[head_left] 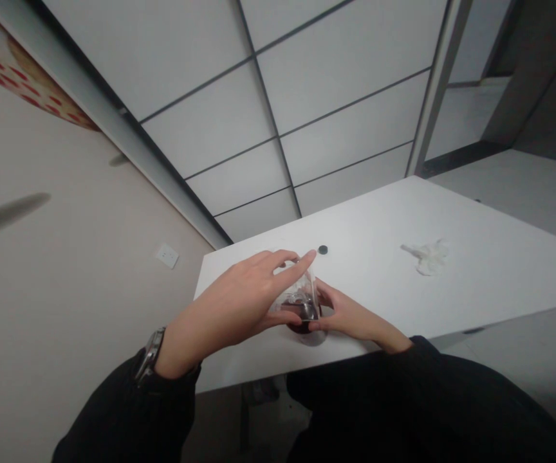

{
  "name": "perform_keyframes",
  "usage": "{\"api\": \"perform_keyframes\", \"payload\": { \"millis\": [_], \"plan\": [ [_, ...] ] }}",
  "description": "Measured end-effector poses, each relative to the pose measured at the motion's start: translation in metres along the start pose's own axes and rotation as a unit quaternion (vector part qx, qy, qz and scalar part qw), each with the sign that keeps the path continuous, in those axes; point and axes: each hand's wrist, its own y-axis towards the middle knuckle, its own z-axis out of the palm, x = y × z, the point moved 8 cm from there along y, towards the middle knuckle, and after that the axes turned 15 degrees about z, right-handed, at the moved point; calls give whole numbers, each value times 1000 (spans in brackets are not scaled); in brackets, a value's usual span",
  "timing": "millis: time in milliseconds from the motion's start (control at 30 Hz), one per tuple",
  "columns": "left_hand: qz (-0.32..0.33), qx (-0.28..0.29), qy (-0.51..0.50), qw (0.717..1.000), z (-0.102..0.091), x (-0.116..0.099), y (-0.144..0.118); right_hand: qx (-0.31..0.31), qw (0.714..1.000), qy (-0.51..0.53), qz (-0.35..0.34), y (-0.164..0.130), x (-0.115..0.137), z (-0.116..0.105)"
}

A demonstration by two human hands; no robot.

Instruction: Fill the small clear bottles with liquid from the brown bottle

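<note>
One white table (475, 270) meets beige wall (65, 270).

We see a white table (475, 270) against a beige wall (65, 270) — socket (167, 256) near its corner; grey tiled floor (307, 96) beyond.

Your left hand (239, 302) and right hand (350, 317) close around a clear plastic cup (301, 302) holding something dark, possibly a liquid, near the front edge of the white table (475, 283). Just beyond your left fingertips lies a small black cap (323, 249). Well off to the right of your right hand sits a crumpled white tissue (426, 257).
</note>
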Motion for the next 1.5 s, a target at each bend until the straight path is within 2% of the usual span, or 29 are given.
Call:
{"api": "perform_keyframes", "payload": {
  "millis": [400, 567, 767, 933, 1067, 1200, 1333, 1433, 1500],
  "plan": [
    [8, -4, -25, 1000, 1, 7, -1, -18, 1000, -3, 12, -1, -4, -5],
    [3, -6, -39, 999, 1, 9, 0, -7, 1000, -7, 13, -2, -1, -2],
    [-31, -59, -117, 991, 10, 25, -18, -4, 1000, 7, 3, -1, -2, -2],
    [-120, -131, -216, 960, 36, 49, -50, 0, 999, -1, 35, 0, -8, -4],
    [-162, -159, -229, 947, 56, 56, -67, 8, 1000, -1, 31, 0, -7, -3],
    [-204, -188, -297, 914, 79, 60, -82, 7, 1000, -9, 26, -1, -7, -2],
    [-223, -246, -400, 854, 112, 66, -97, 1, 999, -31, 21, -3, -5, -3],
    [-277, -262, -477, 792, 153, 75, -109, -7, 997, -76, 27, -6, -2, -5],
    [-310, -273, -498, 762, 178, 83, -115, -13, 994, -104, 35, -8, 1, -7]
  ]
}}
